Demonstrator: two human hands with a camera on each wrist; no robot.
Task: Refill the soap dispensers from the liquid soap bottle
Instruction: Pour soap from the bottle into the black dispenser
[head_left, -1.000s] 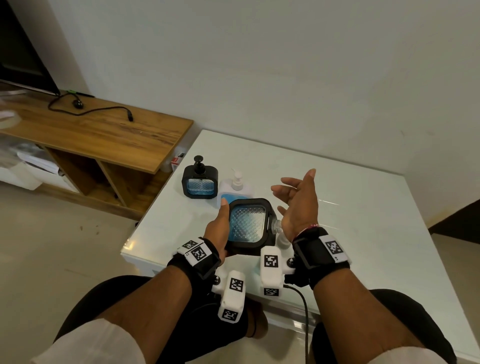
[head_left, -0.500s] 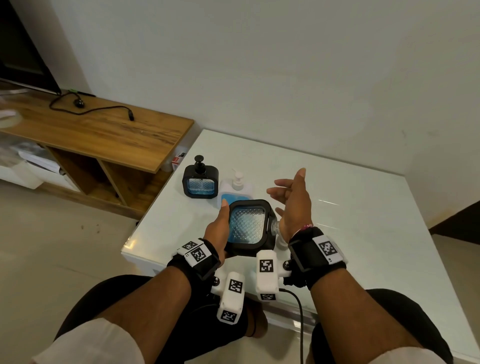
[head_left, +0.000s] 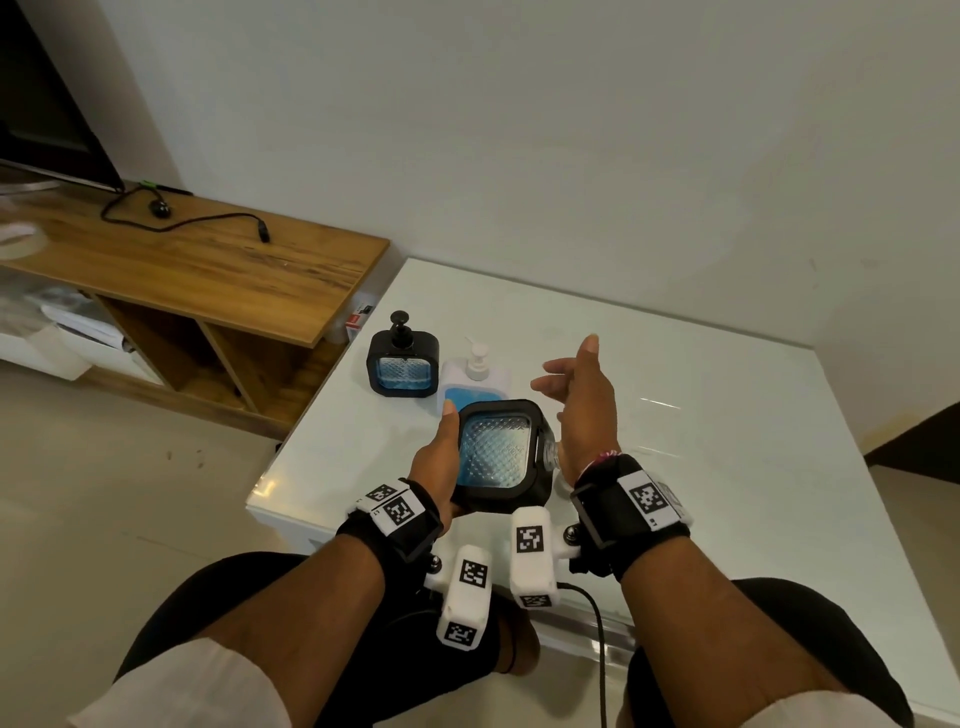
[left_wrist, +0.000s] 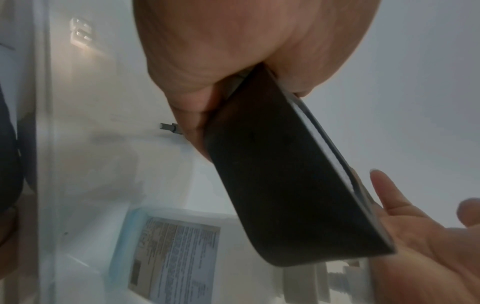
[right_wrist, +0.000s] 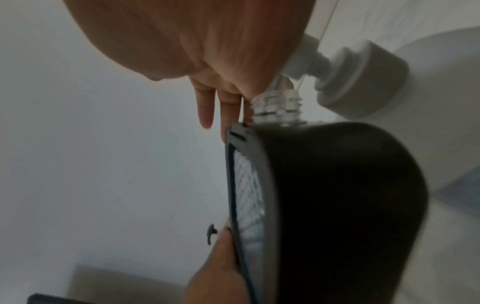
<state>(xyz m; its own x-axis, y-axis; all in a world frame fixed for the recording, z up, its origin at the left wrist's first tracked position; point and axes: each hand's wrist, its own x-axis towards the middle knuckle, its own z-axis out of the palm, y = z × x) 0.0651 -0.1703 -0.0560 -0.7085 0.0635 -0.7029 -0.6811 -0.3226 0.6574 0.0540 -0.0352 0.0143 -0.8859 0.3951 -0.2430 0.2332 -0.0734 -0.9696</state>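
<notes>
My left hand (head_left: 439, 457) grips a black square soap dispenser (head_left: 501, 452) with a blue patterned window, tipped on its side above the table's near edge. Its clear threaded neck (right_wrist: 275, 109) carries no pump and points right, at the palm of my right hand (head_left: 582, 410). That hand is open, fingers straight, and holds nothing. Behind them stands the white liquid soap bottle (head_left: 475, 384) with a blue label and a white pump. A second black dispenser (head_left: 402, 371) with its black pump on stands upright at the back left.
The white table (head_left: 701, 441) sits against the wall, bare to the right of my hands. A wooden TV cabinet (head_left: 208, 270) with a cable on top stands to its left. My knees are under the near edge.
My right hand has edged slightly left, closer to the dispenser's neck. The left hand still holds the dispenser in about the same place.
</notes>
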